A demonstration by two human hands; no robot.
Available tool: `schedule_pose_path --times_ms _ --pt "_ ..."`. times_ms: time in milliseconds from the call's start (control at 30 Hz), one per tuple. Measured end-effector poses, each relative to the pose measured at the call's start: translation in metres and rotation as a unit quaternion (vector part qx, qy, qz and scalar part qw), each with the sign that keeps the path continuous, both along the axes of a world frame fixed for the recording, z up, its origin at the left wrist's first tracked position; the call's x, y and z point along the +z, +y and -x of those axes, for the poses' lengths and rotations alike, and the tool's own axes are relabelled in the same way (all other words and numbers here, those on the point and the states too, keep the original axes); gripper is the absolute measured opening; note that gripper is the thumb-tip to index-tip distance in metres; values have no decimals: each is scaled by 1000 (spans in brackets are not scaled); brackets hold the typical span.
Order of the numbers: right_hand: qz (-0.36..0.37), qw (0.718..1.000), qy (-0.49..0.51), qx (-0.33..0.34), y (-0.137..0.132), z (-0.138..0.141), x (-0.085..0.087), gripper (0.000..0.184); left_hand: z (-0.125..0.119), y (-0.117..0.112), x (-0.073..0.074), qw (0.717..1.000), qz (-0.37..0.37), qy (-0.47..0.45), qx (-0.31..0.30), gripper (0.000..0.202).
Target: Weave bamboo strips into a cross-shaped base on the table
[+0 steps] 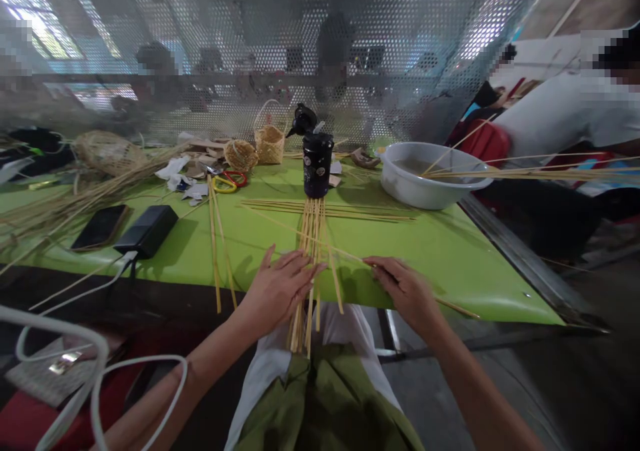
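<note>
A bundle of pale, flat woven-craft strips, like bamboo (313,223), runs toward me over the green table, its near ends hanging past the edge above my lap. My left hand (280,283) lies across this bundle with its fingers stretched out. In a pinch, my right hand (406,292) holds a single thin strip (346,254) that slants over the bundle from the upper left; its tail shows beyond the hand. A black bottle with an open lid (317,171) stands at the bundle's far end. More strips (370,216) lie crosswise just in front of it.
At the right stands a white basin (425,194) with strips sticking out. Small woven baskets (270,146), scissors (223,184), a phone (100,227), a black box (147,231) and loose strips occupy the left. A perforated metal screen (280,51) closes the back. Another person sits at right.
</note>
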State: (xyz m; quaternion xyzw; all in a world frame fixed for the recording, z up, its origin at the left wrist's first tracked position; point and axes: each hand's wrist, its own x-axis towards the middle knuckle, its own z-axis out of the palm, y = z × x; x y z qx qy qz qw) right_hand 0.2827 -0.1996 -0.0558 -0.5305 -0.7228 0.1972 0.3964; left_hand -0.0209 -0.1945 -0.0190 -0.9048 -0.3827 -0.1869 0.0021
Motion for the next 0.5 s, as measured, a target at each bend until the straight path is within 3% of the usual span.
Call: schedule_pose_path --times_ms 500 --pt "0 1000 7 -2 1 -2 -4 30 3 2 -3 998 -34 52 5 29"
